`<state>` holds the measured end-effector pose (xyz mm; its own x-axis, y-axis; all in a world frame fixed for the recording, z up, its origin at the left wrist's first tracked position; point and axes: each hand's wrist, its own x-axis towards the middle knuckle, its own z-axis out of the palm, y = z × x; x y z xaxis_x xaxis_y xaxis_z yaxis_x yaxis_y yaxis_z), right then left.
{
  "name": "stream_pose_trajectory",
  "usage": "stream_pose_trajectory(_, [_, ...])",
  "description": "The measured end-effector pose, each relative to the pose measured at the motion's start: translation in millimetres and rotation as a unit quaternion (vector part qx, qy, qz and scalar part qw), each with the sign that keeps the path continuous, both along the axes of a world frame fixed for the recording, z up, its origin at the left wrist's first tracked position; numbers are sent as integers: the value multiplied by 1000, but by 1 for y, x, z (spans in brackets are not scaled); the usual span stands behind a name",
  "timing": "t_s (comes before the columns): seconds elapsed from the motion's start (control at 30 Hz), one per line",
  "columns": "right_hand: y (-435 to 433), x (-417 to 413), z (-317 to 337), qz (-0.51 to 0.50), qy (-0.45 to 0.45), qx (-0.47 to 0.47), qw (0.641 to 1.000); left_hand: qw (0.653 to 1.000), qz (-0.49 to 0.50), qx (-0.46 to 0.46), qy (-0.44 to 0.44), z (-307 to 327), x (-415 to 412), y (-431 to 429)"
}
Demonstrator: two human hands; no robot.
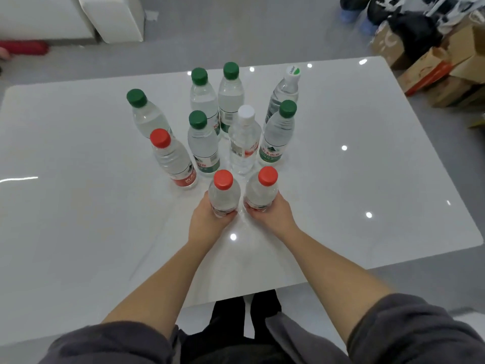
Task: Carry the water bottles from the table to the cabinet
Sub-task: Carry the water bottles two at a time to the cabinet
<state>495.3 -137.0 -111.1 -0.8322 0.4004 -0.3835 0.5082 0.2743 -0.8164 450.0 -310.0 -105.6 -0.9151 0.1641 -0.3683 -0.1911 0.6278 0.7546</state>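
Several clear water bottles stand upright on the glossy white table (78, 232). My left hand (210, 219) grips a red-capped bottle (223, 190) low on its body. Beside it, my right hand (270, 211) grips a second red-capped bottle (262, 189). Both bottles are upright at the near edge of the cluster; whether their bases touch the table is hidden by my fingers. Behind them stand a third red-capped bottle (172, 158), a white-capped bottle (244, 140) and several green-capped bottles (203, 143). No cabinet is in view.
Cardboard boxes (430, 72) and dark bags (409, 24) pile up on the floor beyond the table's far right corner. A white furniture block (115, 17) stands at the back left, with a red item (23, 48) on the floor near it.
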Motion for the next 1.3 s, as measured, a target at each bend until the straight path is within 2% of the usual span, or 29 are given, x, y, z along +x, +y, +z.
stream_pose_trajectory(0.13, [0,22,-3,-3,-8,9,1000,1000,-13,-3,9,-5,10,-2])
stream_pose_trajectory(0.3, [0,48,-14,-37,3,-5,999,997,-77,-13,18,-12,22,-7])
stream_pose_trajectory(0.43, [-6,54,-26,-57,16,-23,998,996,-86,-12,-8,-23,21,-8])
stream_pose_trajectory(0.7, [-14,64,-24,-126,57,-52,989,996,-63,62,8,-19,18,4])
stream_pose_trajectory(0.9, [4,66,20,-206,121,-49,970,980,-118,149,63,25,4,39])
stream_pose_trajectory(1.13, [42,78,104,-308,225,-24,924,938,-193,263,120,101,3,100])
stream_pose_trajectory(1.3, [62,111,133,-356,246,13,901,919,-234,299,109,133,29,132])
